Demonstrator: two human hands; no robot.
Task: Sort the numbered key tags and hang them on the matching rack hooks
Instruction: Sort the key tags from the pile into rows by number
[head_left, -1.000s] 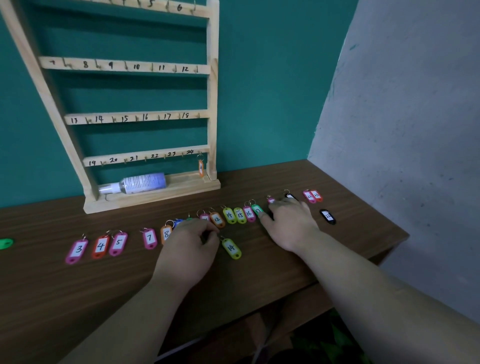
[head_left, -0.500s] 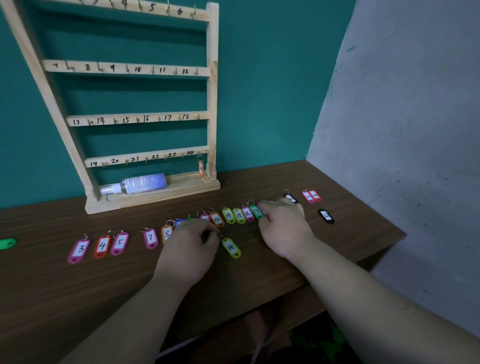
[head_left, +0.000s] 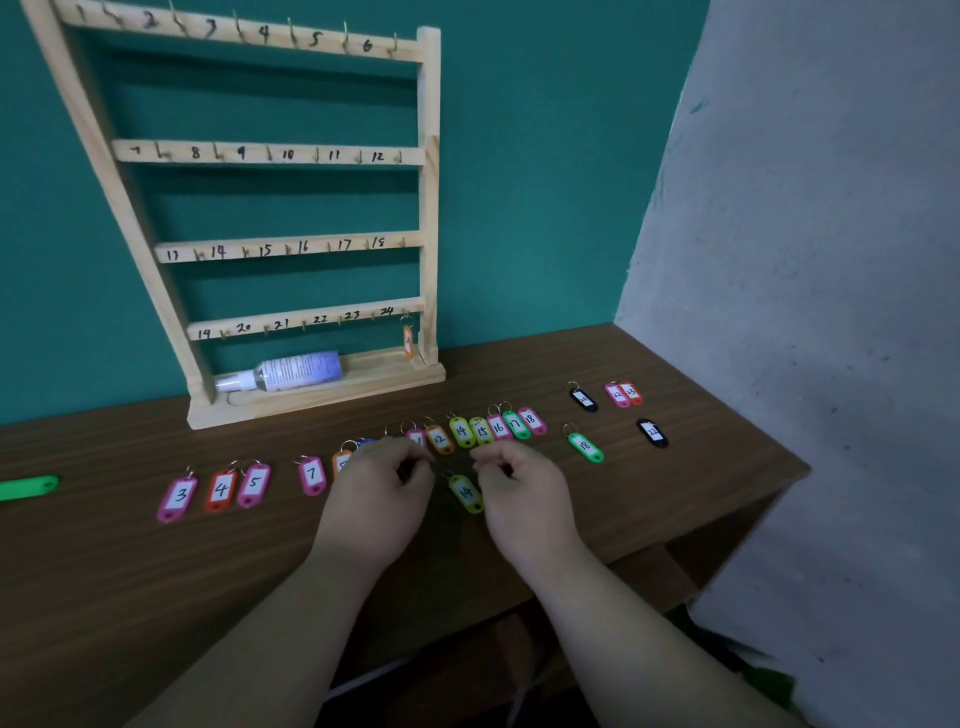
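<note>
Left hand (head_left: 379, 499) and right hand (head_left: 522, 493), fingers curled, flank yellow tag 14 (head_left: 466, 493) at centre frame; whether either grips anything cannot be told. Other key tags (head_left: 483, 430) line the tabletop (head_left: 156, 597) below the rack (head_left: 428, 208), upper left.

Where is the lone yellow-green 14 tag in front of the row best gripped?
Probably by the plastic body of the yellow-green 14 tag, pinching its two long edges from above with the right hand beside it. It lies flat on the table, so only the edges offer purchase, and its ring at the far end is left free for hanging.
</note>
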